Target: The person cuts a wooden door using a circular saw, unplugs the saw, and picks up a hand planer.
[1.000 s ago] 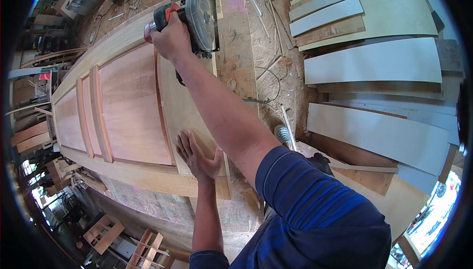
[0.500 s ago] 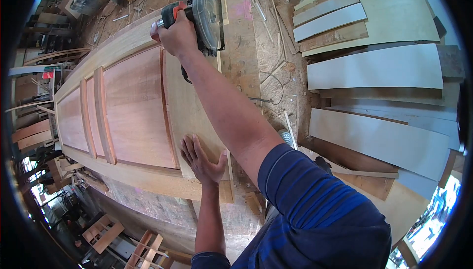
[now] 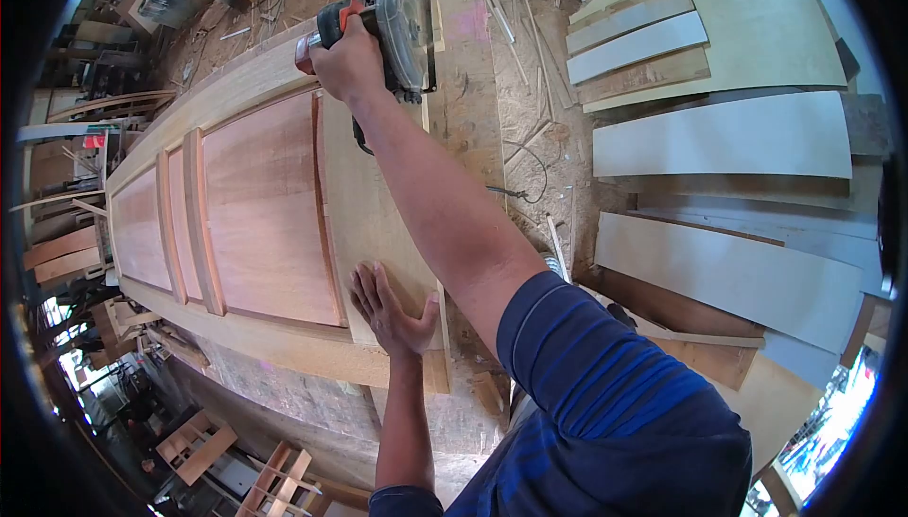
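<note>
At the far end of the panelled wooden door (image 3: 265, 205), my right hand (image 3: 352, 65) is wrapped round the handle of a circular saw (image 3: 405, 35). The saw has a clear guard and a black and red body, and it sits at the door's end edge. My left hand (image 3: 392, 314) lies spread on a flat pale board (image 3: 364, 195) at the near part of the same end, its fingers apart. Whether the saw blade touches the wood is hidden. The door rests on a worn workbench (image 3: 463, 120).
White and plywood boards (image 3: 724, 134) lie at the right. A black cord (image 3: 515, 193) trails off the bench over a floor strewn with offcuts and sawdust (image 3: 539, 101). Wood frames (image 3: 199, 446) stand at the lower left, with stacked timber along the left side.
The view has shifted slightly, so the door, saw and both hands appear a little further right and lower. Both hands keep their places on the saw and the board.
</note>
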`<action>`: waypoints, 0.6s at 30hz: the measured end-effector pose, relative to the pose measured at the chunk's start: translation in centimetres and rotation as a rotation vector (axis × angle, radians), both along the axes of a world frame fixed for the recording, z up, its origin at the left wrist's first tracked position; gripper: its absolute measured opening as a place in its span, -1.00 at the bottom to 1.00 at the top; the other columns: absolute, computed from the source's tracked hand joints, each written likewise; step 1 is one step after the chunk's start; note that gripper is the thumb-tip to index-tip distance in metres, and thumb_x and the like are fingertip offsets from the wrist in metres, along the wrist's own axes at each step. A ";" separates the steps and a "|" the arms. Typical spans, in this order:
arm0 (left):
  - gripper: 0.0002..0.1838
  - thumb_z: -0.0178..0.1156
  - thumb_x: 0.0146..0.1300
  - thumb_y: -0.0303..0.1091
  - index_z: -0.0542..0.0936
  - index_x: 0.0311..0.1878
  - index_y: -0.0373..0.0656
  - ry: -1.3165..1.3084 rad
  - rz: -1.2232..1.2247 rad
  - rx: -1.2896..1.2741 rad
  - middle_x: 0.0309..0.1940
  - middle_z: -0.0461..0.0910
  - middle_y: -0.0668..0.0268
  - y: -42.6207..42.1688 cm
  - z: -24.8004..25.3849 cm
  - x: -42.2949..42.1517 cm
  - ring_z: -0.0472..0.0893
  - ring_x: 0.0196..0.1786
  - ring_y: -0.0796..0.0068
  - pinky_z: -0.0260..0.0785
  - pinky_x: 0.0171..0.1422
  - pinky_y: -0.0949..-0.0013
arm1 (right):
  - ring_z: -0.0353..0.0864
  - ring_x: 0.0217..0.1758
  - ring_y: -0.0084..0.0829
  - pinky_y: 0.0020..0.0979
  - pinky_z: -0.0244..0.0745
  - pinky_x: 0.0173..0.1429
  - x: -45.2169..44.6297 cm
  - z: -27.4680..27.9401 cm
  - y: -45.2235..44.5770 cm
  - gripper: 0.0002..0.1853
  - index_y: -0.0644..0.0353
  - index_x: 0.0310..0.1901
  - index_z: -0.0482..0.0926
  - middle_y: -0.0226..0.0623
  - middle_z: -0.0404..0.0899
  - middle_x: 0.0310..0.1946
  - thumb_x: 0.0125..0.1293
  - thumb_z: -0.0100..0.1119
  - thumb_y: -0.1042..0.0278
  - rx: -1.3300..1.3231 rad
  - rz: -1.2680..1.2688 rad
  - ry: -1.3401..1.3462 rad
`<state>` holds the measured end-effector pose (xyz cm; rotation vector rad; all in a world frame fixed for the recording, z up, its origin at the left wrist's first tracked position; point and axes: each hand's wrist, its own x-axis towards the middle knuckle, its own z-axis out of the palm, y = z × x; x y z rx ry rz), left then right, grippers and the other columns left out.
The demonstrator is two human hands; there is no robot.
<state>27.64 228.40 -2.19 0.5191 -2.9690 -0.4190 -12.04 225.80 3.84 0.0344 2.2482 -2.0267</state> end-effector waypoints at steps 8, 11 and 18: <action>0.18 0.54 0.08 0.03 0.21 0.71 -0.24 0.014 -0.001 0.001 0.73 0.12 -0.19 0.1 0.1 -0.1 0.06 0.78 -0.29 -0.16 0.82 -0.33 | 0.75 0.20 0.16 -0.05 0.62 0.35 -0.8 -0.7 -0.7 -0.41 0.37 0.19 0.53 0.19 0.76 0.05 0.25 0.51 0.19 0.011 -0.020 0.019; 0.18 0.54 0.07 0.03 0.21 0.71 -0.24 0.017 -0.006 0.000 0.73 0.13 -0.18 0.0 0.1 -0.1 0.06 0.78 -0.28 -0.16 0.82 -0.32 | 0.76 0.19 0.16 -0.05 0.63 0.34 -1.1 -0.7 -0.7 -0.41 0.37 0.19 0.54 0.18 0.77 0.03 0.25 0.51 0.19 0.014 -0.017 0.017; 0.20 0.53 0.07 0.11 0.21 0.71 -0.19 0.001 0.015 -0.005 0.74 0.12 -0.13 -0.2 -0.4 0.3 0.03 0.79 -0.27 -0.15 0.84 -0.31 | 0.77 0.19 0.15 -0.05 0.63 0.34 -1.3 -0.6 -0.7 -0.41 0.37 0.20 0.55 0.18 0.78 0.03 0.23 0.50 0.21 -0.001 -0.025 0.033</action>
